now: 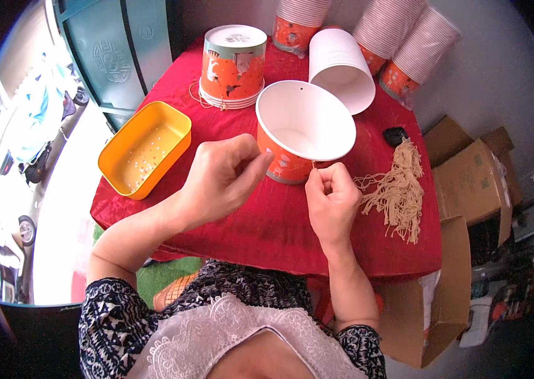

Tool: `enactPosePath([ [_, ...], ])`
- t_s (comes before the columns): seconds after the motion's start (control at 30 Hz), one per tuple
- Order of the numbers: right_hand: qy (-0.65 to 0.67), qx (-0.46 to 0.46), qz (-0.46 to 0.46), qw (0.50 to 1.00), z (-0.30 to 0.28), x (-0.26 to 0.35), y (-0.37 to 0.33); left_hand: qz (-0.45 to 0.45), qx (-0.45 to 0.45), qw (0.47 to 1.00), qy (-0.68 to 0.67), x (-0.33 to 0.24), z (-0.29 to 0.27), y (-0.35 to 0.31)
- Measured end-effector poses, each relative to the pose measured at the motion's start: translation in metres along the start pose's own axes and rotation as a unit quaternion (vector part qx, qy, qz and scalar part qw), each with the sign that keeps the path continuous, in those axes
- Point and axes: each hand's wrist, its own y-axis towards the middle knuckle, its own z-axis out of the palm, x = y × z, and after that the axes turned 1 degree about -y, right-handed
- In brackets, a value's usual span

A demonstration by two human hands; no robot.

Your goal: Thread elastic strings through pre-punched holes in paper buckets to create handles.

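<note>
An orange paper bucket (279, 165) with a white rim stands tilted on the red tablecloth in front of me, its open mouth up. A small dark hole shows in its far inner wall. My right hand (332, 199) is closed in a pinch at the near rim, on a short bit of thin cord (314, 165). Close to the bucket's left side, my left hand (226, 174) is closed with thumb and fingers together; whatever it holds is hidden. A bundle of beige cords (400, 192) lies right of my right hand, by a small black object (395, 135).
A yellow tray (108, 165) holding tiny pale bits sits at the left. Behind are an upside-down bucket stack (232, 69) with cord loops, a white bucket stack (346, 66) on its side, and wrapped stacks (386, 28). Cardboard boxes (469, 183) stand right of the table.
</note>
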Motion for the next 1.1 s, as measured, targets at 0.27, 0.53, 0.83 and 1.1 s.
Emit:
enactPosePath([
  [0.27,0.022,-0.023,-0.028,0.999,0.01,0.002,0.008,0.209,0.105,0.947,0.218,-0.005,0.001,0.065],
  [0.53,-0.059,-0.03,-0.067,0.996,0.009,-0.007,0.01,0.201,0.477,0.803,0.294,0.019,0.027,0.116],
  [0.83,-0.123,-0.012,-0.122,0.985,-0.007,-0.007,0.005,0.077,0.458,0.877,0.118,0.019,0.03,0.106],
  [1.1,-0.221,0.128,-0.212,0.943,-0.041,0.007,0.025,0.102,0.348,0.92,0.149,0.011,0.028,0.075],
])
